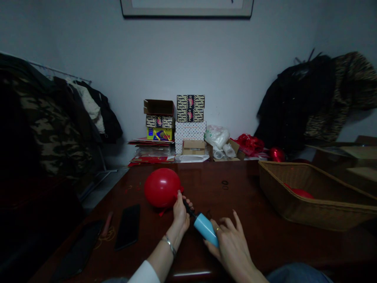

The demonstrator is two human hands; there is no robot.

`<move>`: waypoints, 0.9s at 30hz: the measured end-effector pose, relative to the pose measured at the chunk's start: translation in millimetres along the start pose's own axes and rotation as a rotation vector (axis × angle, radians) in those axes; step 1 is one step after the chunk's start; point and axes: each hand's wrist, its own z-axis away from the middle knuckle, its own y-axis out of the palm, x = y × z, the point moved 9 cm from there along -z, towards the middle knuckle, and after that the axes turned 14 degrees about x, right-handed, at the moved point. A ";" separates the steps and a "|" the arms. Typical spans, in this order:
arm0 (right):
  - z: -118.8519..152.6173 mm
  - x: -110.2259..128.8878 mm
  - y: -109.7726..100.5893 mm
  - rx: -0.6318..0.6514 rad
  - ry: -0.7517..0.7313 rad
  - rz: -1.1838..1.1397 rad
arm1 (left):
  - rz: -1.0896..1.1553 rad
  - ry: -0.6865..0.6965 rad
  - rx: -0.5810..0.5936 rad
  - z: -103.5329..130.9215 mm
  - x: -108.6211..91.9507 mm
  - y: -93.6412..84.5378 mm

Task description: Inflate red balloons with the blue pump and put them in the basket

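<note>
A red inflated balloon (pixel 162 188) sits over the table, its neck end toward my left hand (pixel 180 212). That hand is closed around the black end of a hand balloon pump (pixel 206 229), with the thumb up against the balloon's neck. My fingers hide the exact join between balloon and pump. My right hand (pixel 232 241) grips the pump's light blue barrel at its lower end, with some fingers lifted off. The pump lies slanted between both hands, just above the dark wooden table (pixel 244 204).
Left of my arms lie a black phone (pixel 128 226), a second dark flat object (pixel 78 249) and yellowish rubber bands (pixel 107 235). A wicker basket (pixel 300 214) holding something red stands at the right. Dark bands (pixel 225 184) lie mid-table; stacked boxes (pixel 190 129) stand behind.
</note>
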 end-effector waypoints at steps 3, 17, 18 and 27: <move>-11.4 2.5 4.3 0.032 0.015 0.020 | 0.005 -0.008 0.006 -0.5 4.0 0.4; 7.9 4.8 -1.5 -0.012 -0.017 -0.041 | -0.020 0.070 -0.012 -13.6 -28.5 -9.3; 12.7 2.4 -1.5 -0.011 -0.027 -0.046 | -0.020 0.077 -0.014 -15.1 -31.3 -10.9; 47.1 -21.0 -2.5 -0.087 -0.092 -0.053 | 0.008 0.053 -0.002 -14.5 -22.3 -11.0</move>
